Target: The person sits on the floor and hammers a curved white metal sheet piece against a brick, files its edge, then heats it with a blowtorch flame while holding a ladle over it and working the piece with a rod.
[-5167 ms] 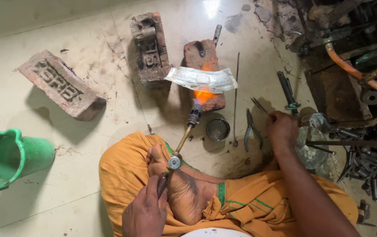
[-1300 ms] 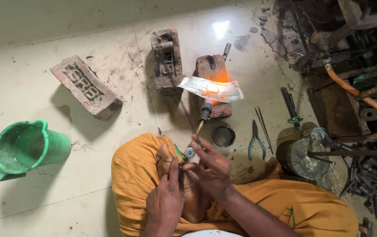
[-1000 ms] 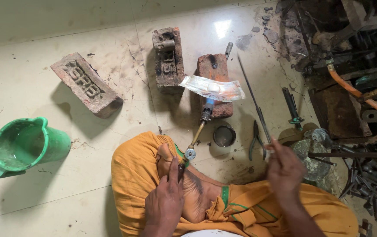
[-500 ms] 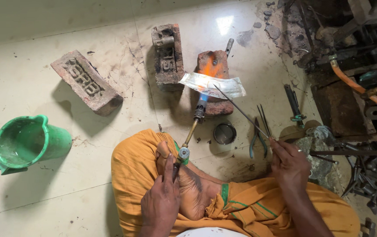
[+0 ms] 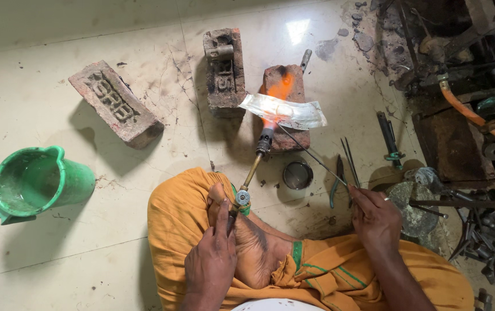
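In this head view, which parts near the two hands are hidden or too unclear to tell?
- Left hand: its grip on the torch handle is covered by the hand itself.
- Rod tip: lost against the metal sheet.
- Small tin: contents too dark.
- Right hand: forearm cut off by bottom edge.

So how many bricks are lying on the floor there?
3. One brick lies slanted at the left, one in the middle, and one under the metal sheet by the torch flame. None seem hidden.

Orange wrap garment (image 5: 178, 230), green stripe trim; bare arms; ring on right hand (image 5: 375, 217).
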